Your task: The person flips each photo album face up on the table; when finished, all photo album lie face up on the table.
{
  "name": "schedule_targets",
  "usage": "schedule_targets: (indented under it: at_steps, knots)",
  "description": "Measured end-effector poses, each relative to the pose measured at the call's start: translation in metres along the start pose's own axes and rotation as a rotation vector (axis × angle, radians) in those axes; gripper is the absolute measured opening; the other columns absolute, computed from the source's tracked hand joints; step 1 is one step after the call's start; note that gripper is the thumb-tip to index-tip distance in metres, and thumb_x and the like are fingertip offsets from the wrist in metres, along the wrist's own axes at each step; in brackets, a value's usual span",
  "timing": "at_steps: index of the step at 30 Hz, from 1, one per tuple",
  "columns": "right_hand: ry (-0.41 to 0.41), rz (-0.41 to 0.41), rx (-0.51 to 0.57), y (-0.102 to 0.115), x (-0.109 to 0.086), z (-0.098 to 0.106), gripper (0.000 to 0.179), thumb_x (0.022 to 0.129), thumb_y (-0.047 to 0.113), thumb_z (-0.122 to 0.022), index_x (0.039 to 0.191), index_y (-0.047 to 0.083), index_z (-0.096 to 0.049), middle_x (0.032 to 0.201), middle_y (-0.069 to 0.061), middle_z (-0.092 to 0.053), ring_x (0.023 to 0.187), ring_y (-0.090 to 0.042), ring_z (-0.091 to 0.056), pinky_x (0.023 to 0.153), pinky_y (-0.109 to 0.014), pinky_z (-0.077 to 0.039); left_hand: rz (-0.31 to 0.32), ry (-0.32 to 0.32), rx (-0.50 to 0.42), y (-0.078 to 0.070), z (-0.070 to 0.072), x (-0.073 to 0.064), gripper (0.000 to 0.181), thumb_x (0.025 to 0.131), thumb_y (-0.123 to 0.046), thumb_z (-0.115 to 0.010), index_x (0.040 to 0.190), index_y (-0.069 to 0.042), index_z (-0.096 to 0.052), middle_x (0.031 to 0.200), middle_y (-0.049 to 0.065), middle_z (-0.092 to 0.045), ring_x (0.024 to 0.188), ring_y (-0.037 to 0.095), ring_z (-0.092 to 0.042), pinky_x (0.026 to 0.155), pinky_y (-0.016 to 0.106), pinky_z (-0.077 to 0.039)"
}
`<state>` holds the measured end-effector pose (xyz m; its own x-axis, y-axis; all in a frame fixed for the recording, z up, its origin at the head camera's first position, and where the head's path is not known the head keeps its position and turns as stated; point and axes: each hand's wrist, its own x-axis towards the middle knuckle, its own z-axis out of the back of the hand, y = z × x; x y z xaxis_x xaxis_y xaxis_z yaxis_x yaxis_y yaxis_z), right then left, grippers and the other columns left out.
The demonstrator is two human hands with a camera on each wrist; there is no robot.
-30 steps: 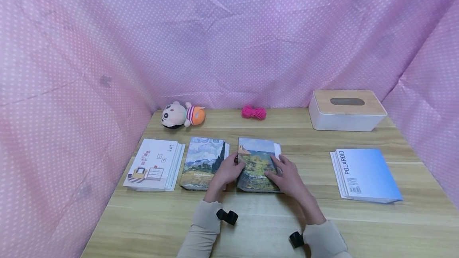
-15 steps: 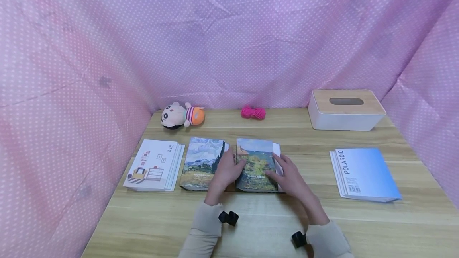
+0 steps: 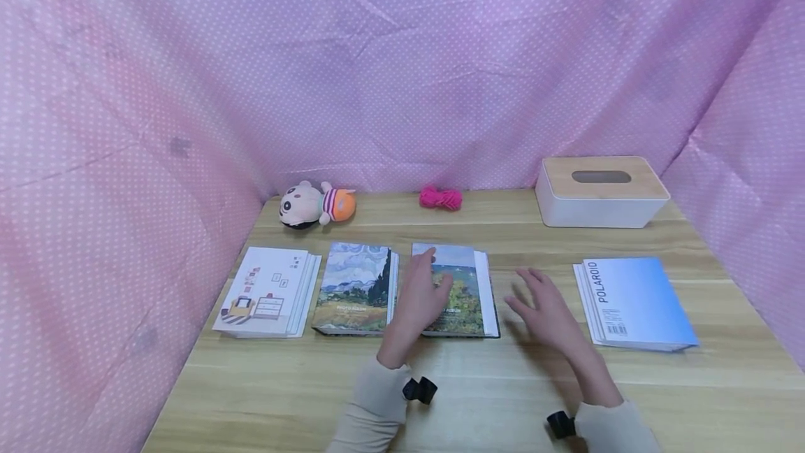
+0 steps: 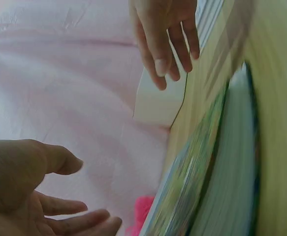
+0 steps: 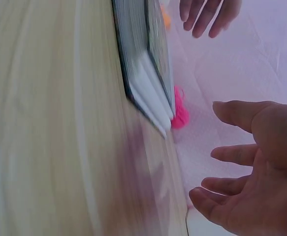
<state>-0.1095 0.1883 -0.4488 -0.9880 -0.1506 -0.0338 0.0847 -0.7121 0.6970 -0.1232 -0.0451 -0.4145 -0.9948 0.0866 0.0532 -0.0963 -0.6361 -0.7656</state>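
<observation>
A photo album with a garden-and-sea painting on its cover (image 3: 462,292) lies on the table in the head view. My left hand (image 3: 419,292) hovers over that album's left part, fingers relaxed and holding nothing; the left wrist view shows a gap between this hand (image 4: 49,196) and the album (image 4: 202,182). To the album's right, my right hand (image 3: 544,310) is in the air above the table, its fingers spread and free. Left of the garden album lies a second photo album with a cypress and wheat-field cover (image 3: 353,292).
A white album with furniture drawings (image 3: 264,292) lies far left, a blue Polaroid album (image 3: 641,303) at right. Along the back are a plush doll (image 3: 317,205), a pink yarn bundle (image 3: 440,198) and a tissue box (image 3: 600,194). A pink dotted curtain (image 3: 402,75) surrounds the table (image 3: 497,390).
Both hands have left the garden album's sides. The left hand has risen and moved right over its cover; the right hand has moved away to the right. The album stays on the table.
</observation>
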Motion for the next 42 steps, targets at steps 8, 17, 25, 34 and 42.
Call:
schedule_targets:
  at_steps: [8,17,25,34,42]
  knots:
    - [-0.076,0.017,-0.017,-0.021,-0.012,0.034,0.066,0.097,0.038,-0.054,0.145,-0.003,-0.034,0.148,-0.035,-0.024,0.133,-0.055,-0.025,0.102,-0.071,-0.024,-0.030,0.074,-0.172,-0.021,-0.037,-0.002,0.048,0.095,-0.020,-0.057,0.138,-0.002,-0.045,0.124,0.015,-0.056,0.112,0.026,-0.055,0.092,0.034,-0.049]
    - [-0.206,0.058,-0.093,-0.057,-0.029,0.071,0.061,0.096,0.029,-0.058,0.140,-0.008,-0.038,0.140,-0.041,-0.028,0.125,-0.060,-0.028,0.096,-0.072,-0.025,0.022,0.159,-0.316,-0.035,-0.083,-0.006,0.048,0.092,-0.023,-0.061,0.135,-0.005,-0.049,0.122,0.012,-0.058,0.104,0.020,-0.060,0.085,0.022,-0.051]
    - [-0.237,0.007,-0.094,-0.087,-0.042,0.093,0.062,0.096,0.026,-0.055,0.140,-0.012,-0.034,0.140,-0.044,-0.024,0.126,-0.063,-0.022,0.098,-0.074,-0.019,0.044,0.179,-0.348,-0.044,-0.116,-0.007,0.052,0.090,-0.029,-0.064,0.135,-0.007,-0.049,0.118,0.005,-0.060,0.101,0.014,-0.061,0.084,0.020,-0.049]
    - [-0.232,-0.077,-0.146,-0.114,-0.053,0.110,0.069,0.096,0.028,-0.054,0.143,-0.013,-0.024,0.139,-0.048,-0.017,0.124,-0.067,-0.018,0.096,-0.076,-0.017,0.053,0.223,-0.359,-0.052,-0.143,-0.005,0.056,0.088,-0.032,-0.065,0.138,-0.013,-0.047,0.121,0.001,-0.057,0.106,0.011,-0.056,0.087,0.023,-0.048]
    - [-0.187,-0.102,-0.105,-0.135,-0.061,0.120,0.076,0.098,0.029,-0.052,0.142,-0.019,-0.014,0.138,-0.050,-0.016,0.125,-0.067,-0.015,0.099,-0.075,-0.014,0.072,0.263,-0.306,-0.061,-0.170,-0.003,0.059,0.086,-0.035,-0.069,0.139,-0.021,-0.046,0.122,-0.009,-0.054,0.106,0.004,-0.054,0.085,0.021,-0.048]
